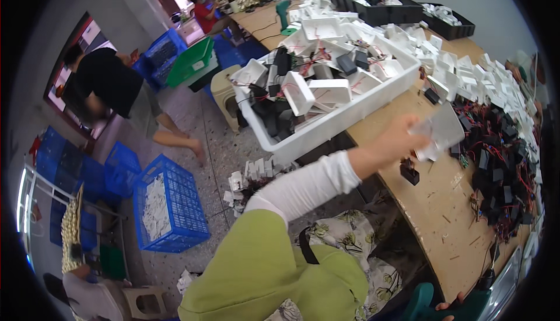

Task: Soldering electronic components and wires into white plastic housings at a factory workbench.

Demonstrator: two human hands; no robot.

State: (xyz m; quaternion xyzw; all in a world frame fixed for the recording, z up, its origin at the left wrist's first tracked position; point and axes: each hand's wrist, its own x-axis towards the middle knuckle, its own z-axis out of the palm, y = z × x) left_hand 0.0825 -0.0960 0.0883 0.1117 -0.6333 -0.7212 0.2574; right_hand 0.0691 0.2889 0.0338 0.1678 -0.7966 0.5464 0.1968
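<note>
My left hand [399, 141] reaches out over the table, its fingers closed on a white plastic housing [448, 127] with an open, box-like shape. Just below it is a small black module [409, 173]; I cannot tell whether it hangs from the housing or rests on the table. At the lower right edge, the fingers of my right hand [450, 307] wrap round a green power drill [421, 302] with a black chuck. The rest of that hand is hidden. Beyond the left hand stands a white tray [344, 119] heaped with white housings, black modules and red wires.
Black wired modules [496, 169] and white housings pile along the table's right side. Black trays [373, 13] and another green drill [284, 17] sit farther back. Blue crates [175, 204] stand on the floor at left. A person in black [114, 82] walks there; another in red [204, 17] sits.
</note>
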